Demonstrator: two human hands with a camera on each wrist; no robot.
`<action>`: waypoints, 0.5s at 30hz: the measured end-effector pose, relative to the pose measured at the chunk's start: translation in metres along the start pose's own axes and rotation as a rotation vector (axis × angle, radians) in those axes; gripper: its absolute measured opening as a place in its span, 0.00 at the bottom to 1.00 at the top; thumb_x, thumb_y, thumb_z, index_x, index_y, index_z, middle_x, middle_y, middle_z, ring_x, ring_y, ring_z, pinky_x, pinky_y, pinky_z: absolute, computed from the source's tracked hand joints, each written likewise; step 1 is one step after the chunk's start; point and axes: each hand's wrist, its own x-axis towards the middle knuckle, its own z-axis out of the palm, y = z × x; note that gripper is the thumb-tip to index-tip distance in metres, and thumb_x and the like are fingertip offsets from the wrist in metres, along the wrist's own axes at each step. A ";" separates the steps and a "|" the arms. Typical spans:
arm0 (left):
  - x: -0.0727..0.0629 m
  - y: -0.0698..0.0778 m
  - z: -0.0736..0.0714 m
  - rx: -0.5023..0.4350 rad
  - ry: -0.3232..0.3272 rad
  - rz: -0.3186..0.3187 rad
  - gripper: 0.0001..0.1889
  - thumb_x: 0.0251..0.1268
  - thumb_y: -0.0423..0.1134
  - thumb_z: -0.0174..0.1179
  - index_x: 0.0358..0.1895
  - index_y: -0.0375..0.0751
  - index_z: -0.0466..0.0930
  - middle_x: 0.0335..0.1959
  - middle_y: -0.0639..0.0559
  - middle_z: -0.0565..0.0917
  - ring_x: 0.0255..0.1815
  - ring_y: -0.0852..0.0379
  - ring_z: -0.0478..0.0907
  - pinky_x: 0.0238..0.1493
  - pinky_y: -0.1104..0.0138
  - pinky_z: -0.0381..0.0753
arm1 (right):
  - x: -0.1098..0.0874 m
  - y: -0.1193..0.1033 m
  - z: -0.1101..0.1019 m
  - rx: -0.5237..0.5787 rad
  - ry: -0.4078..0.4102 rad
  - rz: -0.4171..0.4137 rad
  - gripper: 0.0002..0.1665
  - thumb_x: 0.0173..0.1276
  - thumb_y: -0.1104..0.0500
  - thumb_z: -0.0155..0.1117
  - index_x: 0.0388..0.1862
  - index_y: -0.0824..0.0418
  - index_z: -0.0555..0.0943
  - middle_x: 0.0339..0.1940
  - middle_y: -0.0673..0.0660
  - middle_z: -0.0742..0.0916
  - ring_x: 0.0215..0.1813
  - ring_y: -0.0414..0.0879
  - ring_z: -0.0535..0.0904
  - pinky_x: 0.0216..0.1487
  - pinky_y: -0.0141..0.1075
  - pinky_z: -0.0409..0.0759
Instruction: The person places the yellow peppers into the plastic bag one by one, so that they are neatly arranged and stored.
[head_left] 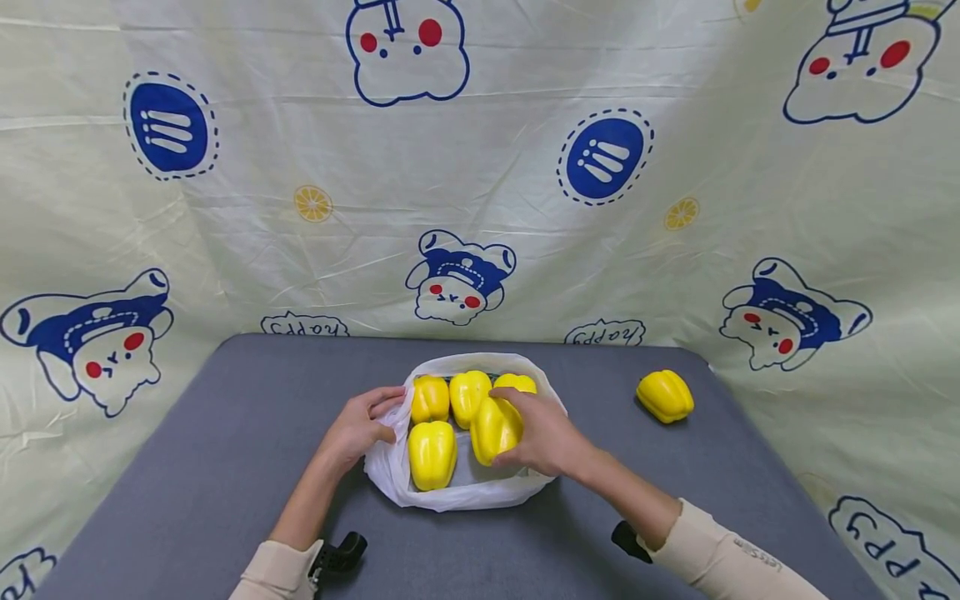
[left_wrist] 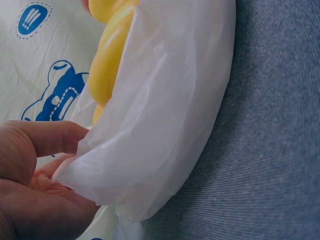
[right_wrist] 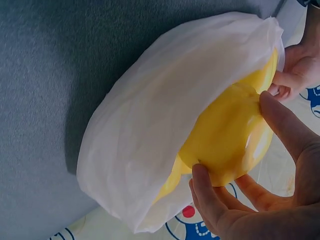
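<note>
A white plastic bag sits with its mouth spread wide at the middle of the grey table. My right hand grips a yellow bell pepper by its sides, within the bag's mouth. Several other yellow bell peppers lie inside, one of them a front-left bell pepper. At the bag's left rim, my left hand holds the plastic between thumb and fingers. The right wrist view shows the gripped pepper partly behind the bag's wall.
Another yellow bell pepper lies on the grey table, toward its right edge. Behind the table hangs a pale printed curtain. Black wrist straps show at both cuffs.
</note>
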 end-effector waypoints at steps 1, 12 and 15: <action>0.000 0.000 0.000 0.000 0.000 -0.001 0.38 0.49 0.16 0.58 0.69 0.39 0.74 0.67 0.42 0.80 0.76 0.44 0.68 0.66 0.52 0.75 | 0.000 -0.001 0.001 0.004 -0.011 0.000 0.53 0.43 0.56 0.87 0.71 0.54 0.74 0.67 0.53 0.82 0.64 0.52 0.76 0.67 0.54 0.76; -0.001 0.000 0.001 0.007 -0.001 0.002 0.37 0.51 0.16 0.59 0.69 0.40 0.74 0.67 0.42 0.80 0.75 0.43 0.68 0.66 0.51 0.76 | -0.004 0.000 0.014 0.016 -0.071 -0.029 0.51 0.43 0.57 0.87 0.69 0.56 0.75 0.67 0.55 0.82 0.65 0.54 0.76 0.69 0.57 0.73; 0.000 -0.001 0.001 0.004 -0.002 -0.002 0.37 0.51 0.16 0.59 0.69 0.40 0.74 0.67 0.43 0.80 0.75 0.43 0.68 0.66 0.51 0.76 | -0.004 0.001 0.017 0.010 -0.074 -0.047 0.51 0.43 0.58 0.87 0.69 0.57 0.75 0.66 0.55 0.82 0.65 0.55 0.76 0.70 0.59 0.72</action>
